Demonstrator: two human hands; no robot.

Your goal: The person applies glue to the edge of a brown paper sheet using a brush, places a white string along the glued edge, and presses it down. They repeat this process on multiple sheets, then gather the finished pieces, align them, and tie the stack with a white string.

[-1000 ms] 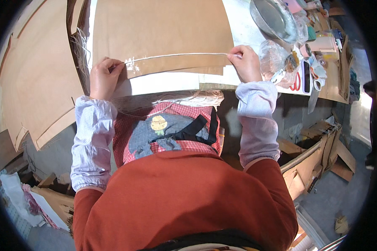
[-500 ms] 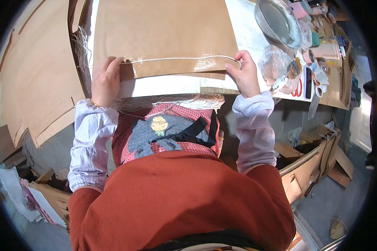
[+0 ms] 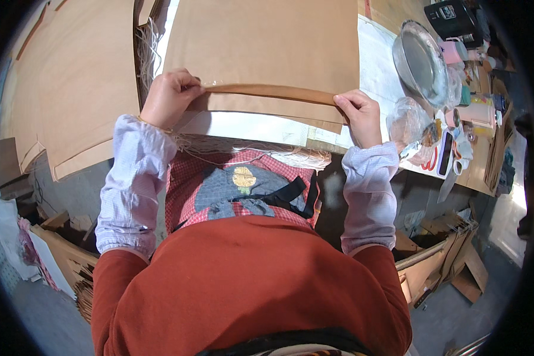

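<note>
L hand (image 3: 167,98): fingers (image 3: 191,80) curled tight, gripping L end of a fold (image 3: 273,91); exact contact partly hidden by knuckles. R hand (image 3: 365,115): thumb & forefinger pinched on R end of same fold. Fold runs btwn hands as narrow raised band along near side of brown sheet (image 3: 267,41), dipping slightly to R. Sheet lies flat on bench, extending away from person; far end cut off by top of view.

Brown strip (image 3: 267,105) shows just below fold, person's side; can't tell if part of same sheet or a piece underneath. White layer (image 3: 249,127) beneath, showing nearer the person & also R of sheet.

Strings (image 3: 267,153) bunched at near edge of bench (image 3: 397,15), above checked apron (image 3: 243,181). More loose strings upper L, btwn sheet and large brown panels (image 3: 71,83).

R side of bench: clear bag (image 3: 406,118) near R hand; metal basin (image 3: 420,62) beyond it; red loops (image 3: 430,159) & dark phone (image 3: 445,153) nr. front; pink tub (image 3: 454,52) & black box (image 3: 454,22) further back. Cartons (image 3: 421,270) on floor, lower R.
</note>
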